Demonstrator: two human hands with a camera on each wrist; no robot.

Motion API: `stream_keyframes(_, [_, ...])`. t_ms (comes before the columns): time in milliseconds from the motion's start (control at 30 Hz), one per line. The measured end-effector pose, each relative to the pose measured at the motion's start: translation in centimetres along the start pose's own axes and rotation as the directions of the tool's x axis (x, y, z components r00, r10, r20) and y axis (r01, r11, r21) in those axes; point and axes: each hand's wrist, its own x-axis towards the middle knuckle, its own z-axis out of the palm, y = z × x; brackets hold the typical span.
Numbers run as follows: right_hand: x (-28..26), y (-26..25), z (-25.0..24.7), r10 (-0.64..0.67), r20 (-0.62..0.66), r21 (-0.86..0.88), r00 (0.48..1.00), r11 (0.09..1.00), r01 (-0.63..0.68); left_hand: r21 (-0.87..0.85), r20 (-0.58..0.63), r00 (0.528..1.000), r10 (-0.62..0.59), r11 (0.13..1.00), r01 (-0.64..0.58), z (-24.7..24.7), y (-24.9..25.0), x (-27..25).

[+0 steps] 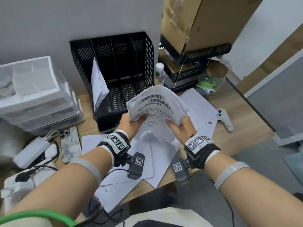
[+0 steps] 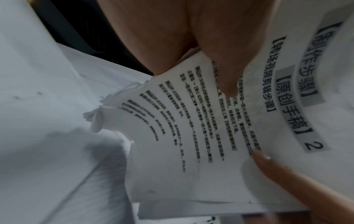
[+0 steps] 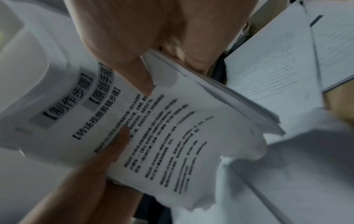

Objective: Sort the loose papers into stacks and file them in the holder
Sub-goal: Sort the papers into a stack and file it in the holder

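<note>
While both wrist views show thumbs pinching the paper stack (image 1: 157,107), only the head view shows the holder (image 1: 114,69).

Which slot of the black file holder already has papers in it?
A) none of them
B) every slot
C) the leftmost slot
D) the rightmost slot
C: in the head view, white papers lean in the leftmost slot of the holder; the other slots show only bare black mesh, while both hands grip another stack in front of it.
</note>
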Motion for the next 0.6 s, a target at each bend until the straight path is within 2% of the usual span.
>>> stream_keyframes(100, [-1.4,1.9,0.6,0.169,0.078,-0.125,0.982,0.979,-0.159,0.131,0.095,0.994,-0.056,0.99,0.043,-0.2,-2.1,-0.8])
stream_keyframes(200, [-2.1,2.7,0.8,0.367,0.117,-0.32,0.923,0.893,-0.315,0.274,0.169,0.984,-0.058,0.962,0.01,-0.5,-3.6,-0.8])
stream_keyframes(267, [-2.1,3.6,0.9,0.439,0.113,-0.388,0.891,0.845,-0.367,0.363,0.179,0.981,-0.071,0.932,0.002,-0.8,-4.2,-0.3])
stream_keyframes(300, [-2.0,3.6,0.8,0.453,0.099,-0.377,0.886,0.841,-0.388,0.369,0.167,0.982,-0.086,0.929,0.018,-1.0,-4.2,-0.1])
stream_keyframes(367, [-1.5,3.1,0.5,0.412,0.062,-0.334,0.909,0.867,-0.37,0.356,0.143,0.986,-0.084,0.934,0.028,-1.3,-3.8,0.1])
stream_keyframes(467, [-0.1,0.6,-0.7,0.3,0.005,-0.235,0.954,0.927,-0.291,0.284,0.16,0.987,0.004,0.958,-0.05,-1.8,-1.9,-0.1])
stream_keyframes(533, [1.0,-1.2,-1.2,0.261,-0.05,-0.103,0.964,0.959,-0.265,0.219,0.21,0.978,0.011,0.974,-0.058,-2.4,-0.8,-0.7])
stream_keyframes(600, [2.2,-3.0,-1.4,0.28,-0.077,0.065,0.957,0.959,-0.275,0.202,0.244,0.97,-0.005,0.978,-0.046,-2.9,-0.2,-1.1])
